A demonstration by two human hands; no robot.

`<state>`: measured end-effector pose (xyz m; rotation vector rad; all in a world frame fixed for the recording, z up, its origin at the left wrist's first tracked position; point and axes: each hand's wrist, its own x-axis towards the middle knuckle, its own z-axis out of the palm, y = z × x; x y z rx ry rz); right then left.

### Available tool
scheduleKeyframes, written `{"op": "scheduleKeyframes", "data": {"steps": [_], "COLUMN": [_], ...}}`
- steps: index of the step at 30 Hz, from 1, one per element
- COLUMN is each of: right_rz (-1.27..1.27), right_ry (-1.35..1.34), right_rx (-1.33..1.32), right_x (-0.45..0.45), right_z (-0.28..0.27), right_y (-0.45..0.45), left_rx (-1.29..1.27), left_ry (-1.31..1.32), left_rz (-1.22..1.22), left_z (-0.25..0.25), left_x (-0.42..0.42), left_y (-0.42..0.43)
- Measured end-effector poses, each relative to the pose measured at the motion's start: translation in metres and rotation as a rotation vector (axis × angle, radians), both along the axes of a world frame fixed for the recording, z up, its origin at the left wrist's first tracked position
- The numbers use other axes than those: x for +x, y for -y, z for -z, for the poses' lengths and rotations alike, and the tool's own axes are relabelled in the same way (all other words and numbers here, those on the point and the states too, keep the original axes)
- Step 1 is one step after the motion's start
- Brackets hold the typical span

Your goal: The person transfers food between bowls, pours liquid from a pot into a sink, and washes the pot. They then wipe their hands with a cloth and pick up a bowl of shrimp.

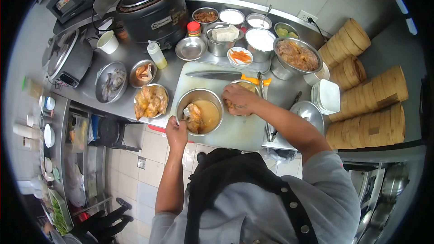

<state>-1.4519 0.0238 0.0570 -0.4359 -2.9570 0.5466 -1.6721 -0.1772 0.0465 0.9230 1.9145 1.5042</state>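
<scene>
My left hand [176, 130] is closed at the near left rim of a steel pot [220, 104]. A thin pale piece shows at its fingers; I cannot tell whether it is a utensil handle. Inside the pot, browned meat [194, 119], seemingly chicken, sits in cloudy tan liquid. My right hand [238, 98] reaches into a small bowl [257, 89] just right of the pot, fingers curled down over yellowish-brown contents. What those fingers grip is hidden. Both vessels are on a pale cutting board [244, 135]. Behind them lies a large knife [214, 75] with an orange handle.
Chicken pieces [151, 101] and a bowl of grey seafood-like food [111, 83] stand left. Carrot strips [239, 56] and a pot of raw meat [296, 55] are behind. Bamboo steamers [368, 90] and stacked white dishes [325, 96] line the right. Another person's legs [106, 223] show lower left.
</scene>
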Motion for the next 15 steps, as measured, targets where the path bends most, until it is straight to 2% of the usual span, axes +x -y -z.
{"op": "scheduleKeyframes", "data": {"steps": [3, 5, 6, 7, 8, 10, 12, 14, 15], "right_rz": [0.042, 0.058, 0.178, 0.299, 0.304, 0.825, 0.913, 1.001, 1.007], "right_ry": [-0.015, -0.066, -0.139, -0.212, -0.215, -0.179, -0.148, -0.125, -0.136], "right_rx": [0.124, 0.212, 0.123, 0.032, 0.033, -0.193, -0.253, -0.315, -0.373], "right_x": [0.008, 0.015, 0.021, 0.027, 0.035, 0.056, 0.080, 0.089, 0.090], "right_z": [0.001, -0.012, -0.025, -0.038, -0.046, -0.053, -0.024, -0.011, -0.011], "right_y": [0.004, 0.008, 0.013, 0.020, 0.026, 0.039, 0.049, 0.061, 0.066], "left_rx": [-0.076, -0.218, -0.214, -0.109, 0.000, 0.003, 0.187, 0.200, 0.127], "left_ry": [0.000, -0.207, -0.208, -0.388, -0.566, -0.632, -0.779, -0.835, -0.835], "left_rz": [-0.020, -0.021, -0.020, -0.108, -0.194, -0.148, 0.199, 0.441, 0.541], "left_z": [0.008, 0.010, 0.008, -0.006, -0.021, -0.044, -0.061, -0.086, -0.098], "left_x": [-0.005, -0.009, -0.007, -0.001, 0.003, 0.006, 0.012, 0.034, 0.050], "left_y": [0.003, 0.004, 0.004, 0.004, 0.004, -0.001, -0.018, -0.044, -0.057]}}
